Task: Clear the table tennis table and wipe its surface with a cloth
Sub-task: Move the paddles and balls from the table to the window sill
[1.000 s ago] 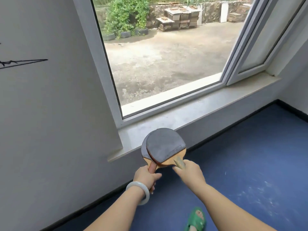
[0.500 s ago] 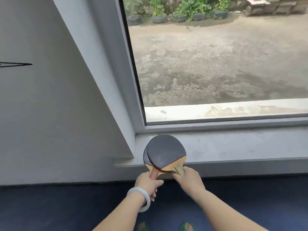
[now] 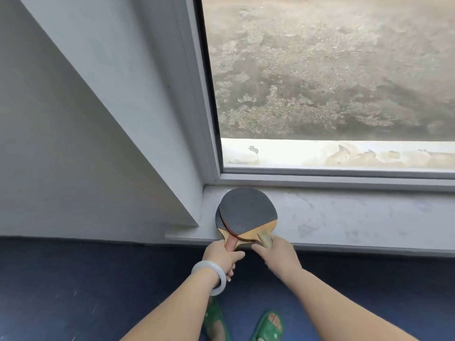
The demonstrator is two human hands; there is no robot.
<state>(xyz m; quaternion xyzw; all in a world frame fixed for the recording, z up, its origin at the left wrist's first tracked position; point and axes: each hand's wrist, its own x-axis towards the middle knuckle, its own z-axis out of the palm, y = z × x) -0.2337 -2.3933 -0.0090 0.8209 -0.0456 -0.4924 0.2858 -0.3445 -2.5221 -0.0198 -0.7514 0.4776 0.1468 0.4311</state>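
Two table tennis paddles lie stacked on the grey window sill, in its left corner. The top paddle shows a dark rubber face and a pale wooden handle, which my right hand holds. The lower paddle peeks out at the left, and my left hand grips its reddish handle. A white bangle circles my left wrist. The table tennis table and the cloth are out of view.
A white window frame rises behind the sill, with glass onto a concrete yard. A grey wall stands at the left. Dark blue floor lies below, with my green slippers on it.
Both hands have carried the stacked paddles forward and down onto the sill's left corner. I have stepped closer, and the view has tilted down.
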